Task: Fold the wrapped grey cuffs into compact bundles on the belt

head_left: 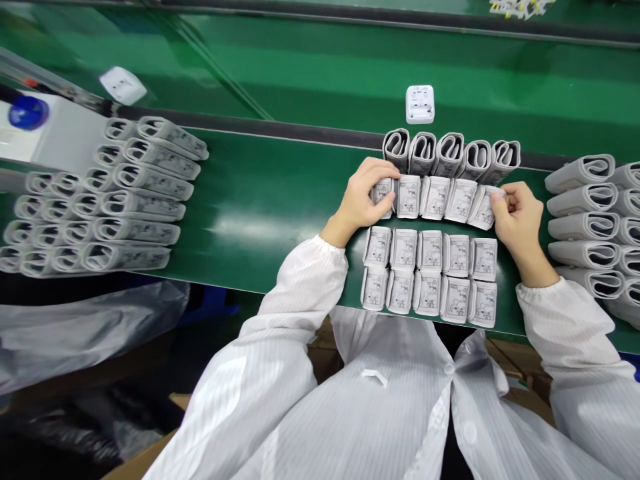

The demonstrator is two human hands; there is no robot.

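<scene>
Several folded grey cuffs with printed diagram labels lie in tidy rows on the green conveyor belt [270, 193]. My left hand [364, 197] grips the left end cuff [383, 198] of the middle row. My right hand [517, 213] holds that row's right end cuff [483, 207], its fingertips on top. Between my hands, the row's other cuffs [434, 198] touch side by side. A row of rolled cuffs [450, 155] stands just beyond, showing their curled ends. Two more labelled rows [430, 273] lie nearer me.
Grey stacks of cuffs [135, 200] sit on the belt at left, and others [583, 220] at right. White plug adapters [420, 104] lie on the farther green belt. A grey plastic sheet [85, 333] hangs below the near belt edge at left.
</scene>
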